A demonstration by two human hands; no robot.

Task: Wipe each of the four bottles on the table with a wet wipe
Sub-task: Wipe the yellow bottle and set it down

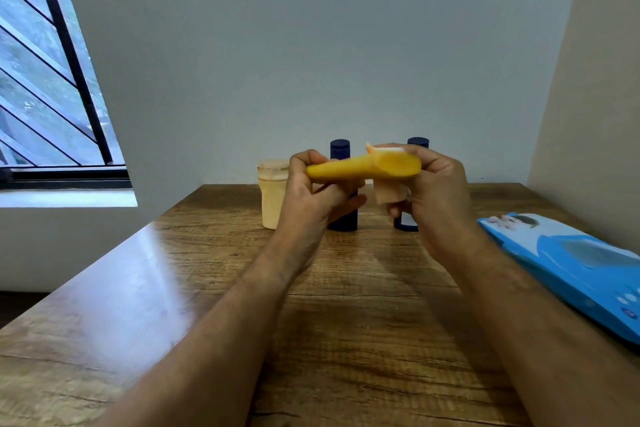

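Observation:
I hold a yellow bottle (349, 168) lying sideways in the air above the wooden table (346, 305). My left hand (311, 198) grips its narrow left end. My right hand (433, 194) presses a pale wet wipe (387, 192) around its wide right end. Behind my hands stand a cream bottle (273, 194) at the left, a dark blue bottle (340, 149) in the middle and a second dark blue bottle (418, 142) at the right, both partly hidden by my hands.
A blue wet wipe pack (575, 267) lies flat on the table at the right, near the side wall. A window with black bars (52, 80) is at the left. The back wall stands right behind the bottles.

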